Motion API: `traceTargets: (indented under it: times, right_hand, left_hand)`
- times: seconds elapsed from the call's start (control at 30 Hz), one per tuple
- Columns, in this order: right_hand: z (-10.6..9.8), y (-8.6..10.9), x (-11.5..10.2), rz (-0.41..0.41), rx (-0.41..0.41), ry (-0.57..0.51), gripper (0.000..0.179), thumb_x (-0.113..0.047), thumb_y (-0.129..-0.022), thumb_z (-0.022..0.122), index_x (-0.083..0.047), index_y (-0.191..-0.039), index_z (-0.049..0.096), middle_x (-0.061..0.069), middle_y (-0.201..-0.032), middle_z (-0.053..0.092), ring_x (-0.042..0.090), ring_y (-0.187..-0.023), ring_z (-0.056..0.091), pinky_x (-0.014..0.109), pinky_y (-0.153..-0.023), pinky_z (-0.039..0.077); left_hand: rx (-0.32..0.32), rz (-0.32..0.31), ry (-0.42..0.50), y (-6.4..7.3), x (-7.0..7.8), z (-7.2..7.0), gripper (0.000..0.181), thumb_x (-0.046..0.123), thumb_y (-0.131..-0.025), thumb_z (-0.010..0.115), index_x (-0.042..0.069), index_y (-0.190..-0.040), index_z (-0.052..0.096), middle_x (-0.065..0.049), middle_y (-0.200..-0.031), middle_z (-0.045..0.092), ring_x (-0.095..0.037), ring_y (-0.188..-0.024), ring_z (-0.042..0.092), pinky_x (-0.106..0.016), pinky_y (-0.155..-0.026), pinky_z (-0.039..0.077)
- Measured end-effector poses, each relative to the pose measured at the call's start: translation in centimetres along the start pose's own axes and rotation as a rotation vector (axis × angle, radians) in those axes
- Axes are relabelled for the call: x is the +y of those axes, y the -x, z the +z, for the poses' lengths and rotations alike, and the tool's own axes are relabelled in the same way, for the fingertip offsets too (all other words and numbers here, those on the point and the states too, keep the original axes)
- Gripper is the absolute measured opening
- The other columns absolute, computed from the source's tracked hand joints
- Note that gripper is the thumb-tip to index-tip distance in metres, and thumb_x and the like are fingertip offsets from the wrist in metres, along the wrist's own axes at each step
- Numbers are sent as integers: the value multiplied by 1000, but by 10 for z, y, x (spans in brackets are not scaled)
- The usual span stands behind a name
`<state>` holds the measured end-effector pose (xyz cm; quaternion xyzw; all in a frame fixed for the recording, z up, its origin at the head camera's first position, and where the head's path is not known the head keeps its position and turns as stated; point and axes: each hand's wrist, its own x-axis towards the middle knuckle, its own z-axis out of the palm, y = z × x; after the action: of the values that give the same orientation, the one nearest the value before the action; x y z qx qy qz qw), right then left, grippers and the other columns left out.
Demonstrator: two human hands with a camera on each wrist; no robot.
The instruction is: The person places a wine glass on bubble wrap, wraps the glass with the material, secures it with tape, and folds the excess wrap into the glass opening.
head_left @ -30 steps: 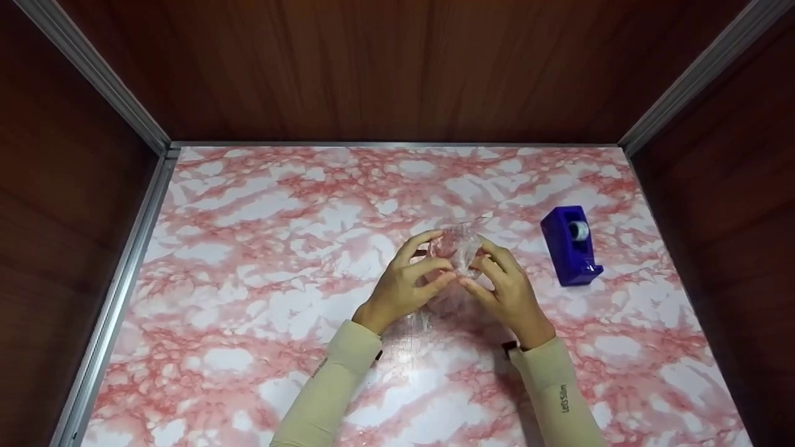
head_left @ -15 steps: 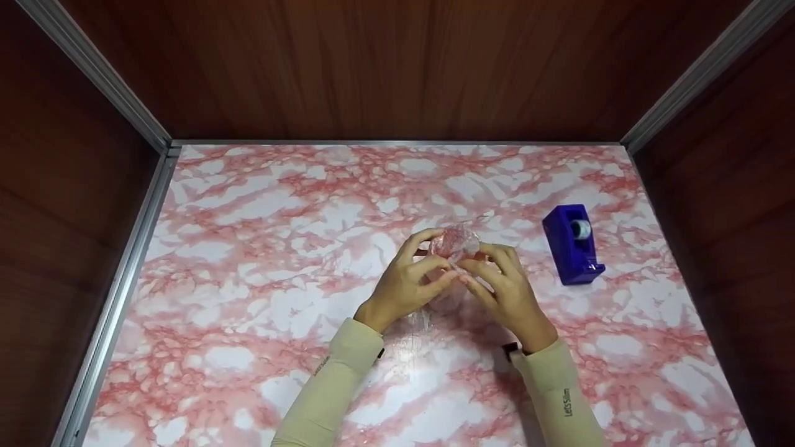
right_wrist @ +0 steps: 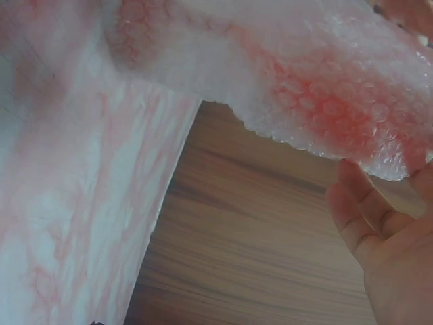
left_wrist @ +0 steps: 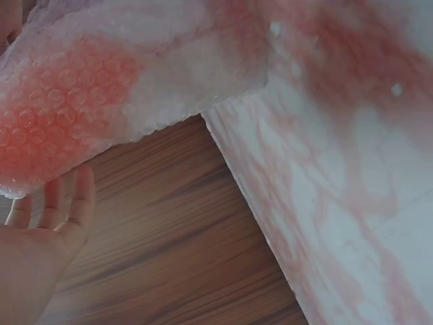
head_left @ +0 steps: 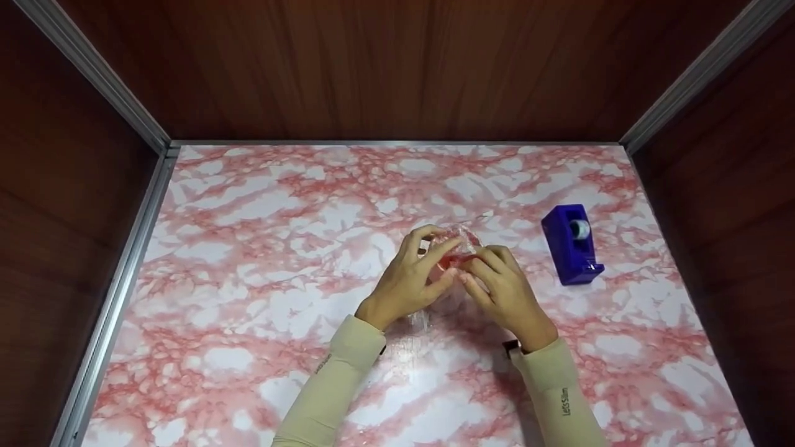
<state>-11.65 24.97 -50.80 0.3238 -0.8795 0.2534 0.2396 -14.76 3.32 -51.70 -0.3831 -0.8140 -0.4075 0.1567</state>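
Note:
A bundle of clear bubble wrap (head_left: 461, 234) is held up between both hands near the middle of the table. Something red (left_wrist: 64, 101) shows through the bubbles in both wrist views; its shape is hidden. My left hand (head_left: 404, 279) grips the bundle from the left, its index finger stretched across the top and its thumb at the near edge. From the right, my right hand (head_left: 508, 288) pinches the near side with bent fingers, thumb close to the left thumb. In the right wrist view, fingertips (right_wrist: 348, 176) sit at the lower edge of the bubble wrap.
A blue tape dispenser (head_left: 568, 248) with a roll of clear tape (head_left: 579, 230) stands on the right part of the pink marbled table (head_left: 261, 248). Brown wood-grain panels (head_left: 397, 68) with metal edging enclose the back and sides.
My left index finger has moved from the near edge onto the top of the bubble wrap. The wrap has been turned and folded, with more red showing. The tape dispenser stays in place.

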Motion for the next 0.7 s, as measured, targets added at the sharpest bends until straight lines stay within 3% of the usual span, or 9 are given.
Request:
traceTargets:
  times: [0.17, 0.3, 0.5, 0.7]
  right_hand:
    - [0, 3, -3, 82, -12, -39, 44, -39, -104, 53, 1, -122, 57, 15, -115, 61, 33, -108, 55, 45, -96, 43]
    - [-2, 2, -5, 111, -22, -4, 59, -42, -102, 56, 4, -139, 48, 19, -115, 62, 33, -105, 56, 47, -91, 46]
    - [-3, -2, -7, 72, -61, 84, 43, -33, -102, 56, -4, -132, 63, 14, -120, 63, 35, -102, 56, 48, -90, 45]
    - [-4, -9, -13, 174, -132, 87, 38, -25, -104, 47, -6, -131, 66, 8, -114, 65, 30, -94, 58, 46, -82, 48]
  left_hand:
    - [-5, 0, -143, -4, 3, 0, 48, 35, -97, 53, 13, -138, 60, -15, -139, 40, -27, -115, 48, -36, -89, 48]
    - [18, 14, -213, -6, 4, 1, 49, 35, -93, 53, 8, -131, 66, -16, -135, 43, -30, -112, 50, -39, -89, 46]
    - [40, 24, -231, -4, 4, 2, 43, 33, -89, 58, 7, -122, 68, -15, -138, 44, -29, -114, 50, -39, -92, 46]
    - [93, 40, -243, -3, 4, 4, 34, 33, -89, 55, 7, -105, 71, -16, -135, 47, -30, -116, 50, -41, -94, 45]
